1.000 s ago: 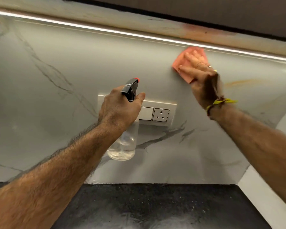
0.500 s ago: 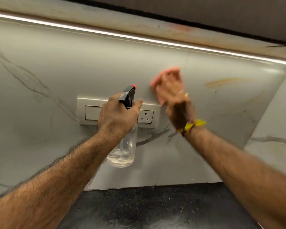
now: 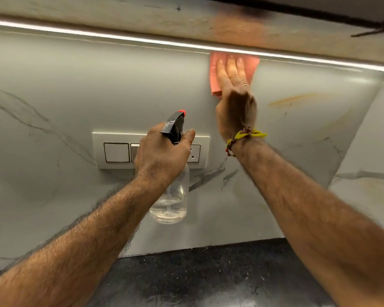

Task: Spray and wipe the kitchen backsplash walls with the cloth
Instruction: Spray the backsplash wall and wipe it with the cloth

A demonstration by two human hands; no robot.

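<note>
Wiping the wall up high with my cloth

My right hand [image 3: 235, 100] lies open and flat, pressing the pink cloth [image 3: 215, 74] on the backsplash [image 3: 98, 85] at 1 o'clock, just under the light strip [image 3: 120, 38]. My left hand [image 3: 162, 158] is wrapped tight round the spray bottle [image 3: 171, 204], in front of the switch plate [image 3: 115, 149]. I should press evenly and take slow, long rubs toward the orange streak [image 3: 295, 99] at 3 o'clock.
</note>
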